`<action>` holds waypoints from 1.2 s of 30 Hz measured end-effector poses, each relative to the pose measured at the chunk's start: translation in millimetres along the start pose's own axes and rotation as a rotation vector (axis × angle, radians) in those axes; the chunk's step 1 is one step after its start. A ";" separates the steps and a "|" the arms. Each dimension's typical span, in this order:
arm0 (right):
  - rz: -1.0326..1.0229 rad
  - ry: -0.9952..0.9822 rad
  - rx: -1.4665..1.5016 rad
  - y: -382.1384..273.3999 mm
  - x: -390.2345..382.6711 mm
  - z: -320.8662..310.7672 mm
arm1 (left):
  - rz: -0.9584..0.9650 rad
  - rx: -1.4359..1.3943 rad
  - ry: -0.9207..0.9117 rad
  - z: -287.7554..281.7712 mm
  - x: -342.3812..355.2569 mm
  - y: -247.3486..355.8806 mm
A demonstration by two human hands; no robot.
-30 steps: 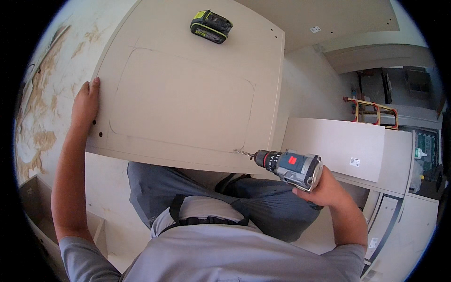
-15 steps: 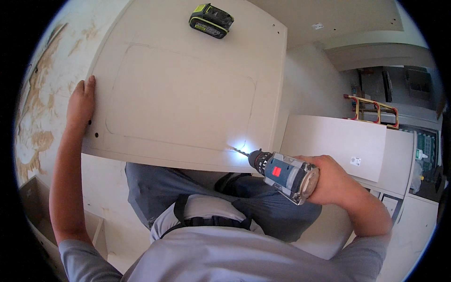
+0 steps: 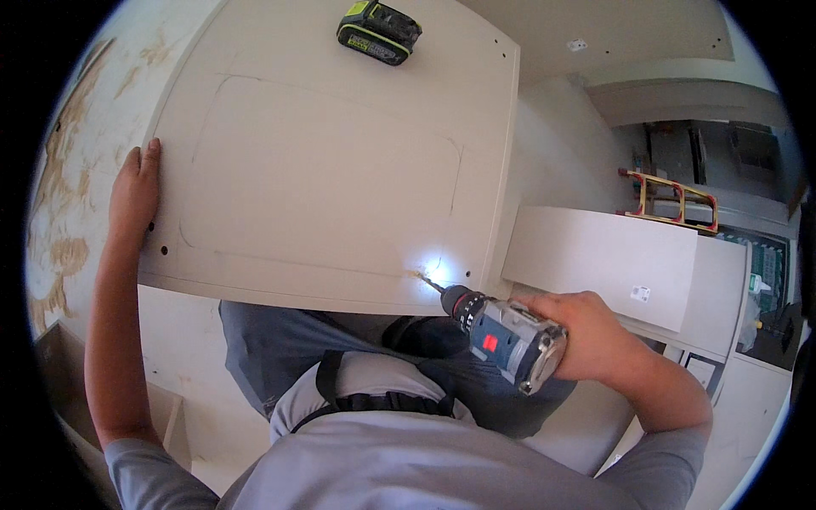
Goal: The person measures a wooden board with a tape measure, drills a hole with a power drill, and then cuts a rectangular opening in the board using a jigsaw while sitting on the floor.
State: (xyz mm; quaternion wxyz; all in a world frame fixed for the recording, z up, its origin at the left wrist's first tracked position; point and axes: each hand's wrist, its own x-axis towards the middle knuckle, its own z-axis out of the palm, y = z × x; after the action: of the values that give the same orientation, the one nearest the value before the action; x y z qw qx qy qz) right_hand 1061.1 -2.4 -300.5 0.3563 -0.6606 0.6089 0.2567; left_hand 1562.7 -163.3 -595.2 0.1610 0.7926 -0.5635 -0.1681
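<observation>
My right hand [image 3: 582, 336] is wrapped round a blue and grey cordless drill [image 3: 510, 336], its handle mostly hidden by the palm. The drill's bit [image 3: 431, 282] meets a pale board [image 3: 331, 195] at the lower right corner of a pencilled rounded rectangle. A few light shavings show at the bit's tip, and the drill's lamp makes a bright spot beside it. My left hand [image 3: 136, 187] grips the left edge of the board, its thumb out of sight. Small dark holes sit near the board's corners.
A black and green battery pack [image 3: 378, 32] lies at the board's far side. To the right are a white panel [image 3: 599, 255] with a small label, a yellow and red ladder [image 3: 671, 200] and a white bottle [image 3: 759, 285]. An open box-like carcass [image 3: 64, 365] stands at the lower left.
The drill has shifted slightly left and tilted more, and shavings now show at its tip. My left hand and the board's left edge appear a little further left.
</observation>
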 end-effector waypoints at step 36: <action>0.010 0.184 0.497 -4.4 -20.0 -14.9 | -0.031 -0.028 -0.072 -16.7 -2.4 3.6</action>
State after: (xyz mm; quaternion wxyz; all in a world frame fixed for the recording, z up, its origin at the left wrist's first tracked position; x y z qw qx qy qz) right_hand 1061.4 -1.6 -275.3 0.4494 -0.5704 0.6864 0.0401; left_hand 1566.4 -161.1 -578.6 0.1488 0.7924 -0.5541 -0.2070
